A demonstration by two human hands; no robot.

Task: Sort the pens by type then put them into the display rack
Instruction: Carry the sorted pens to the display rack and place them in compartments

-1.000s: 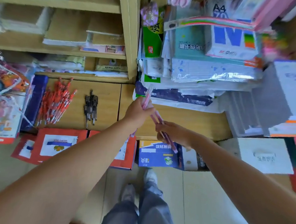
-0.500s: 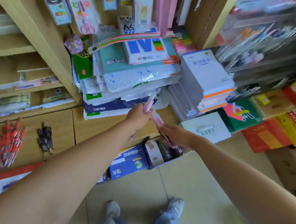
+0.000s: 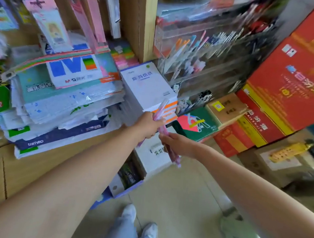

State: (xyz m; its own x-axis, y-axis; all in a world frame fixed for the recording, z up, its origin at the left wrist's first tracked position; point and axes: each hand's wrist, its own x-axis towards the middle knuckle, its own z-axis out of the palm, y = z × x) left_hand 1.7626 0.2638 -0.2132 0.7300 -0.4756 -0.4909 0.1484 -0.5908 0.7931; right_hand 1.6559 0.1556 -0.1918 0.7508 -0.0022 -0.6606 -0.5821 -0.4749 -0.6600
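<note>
My left hand [image 3: 147, 124] grips a small bunch of pink pens [image 3: 160, 110] that point up and to the right. Just below it, my right hand [image 3: 177, 143] holds more pink pens [image 3: 174, 157] whose ends stick out down and to the right. The two hands nearly touch in front of me. A clear acrylic display rack [image 3: 207, 52] with several pens in its tiered slots stands up and to the right, beyond both hands. The view is blurred by motion.
A stack of paper reams and notebooks [image 3: 65, 93] fills the wooden counter on the left. A white notebook stack [image 3: 149, 87] sits behind my hands. Red and green cartons [image 3: 295, 81] pile up on the right. My feet [image 3: 139, 225] stand on the tiled floor.
The view has swung right, away from the red and black pens on the counter. The display rack has come into sight. Both hands still hold the pink pens, close together.
</note>
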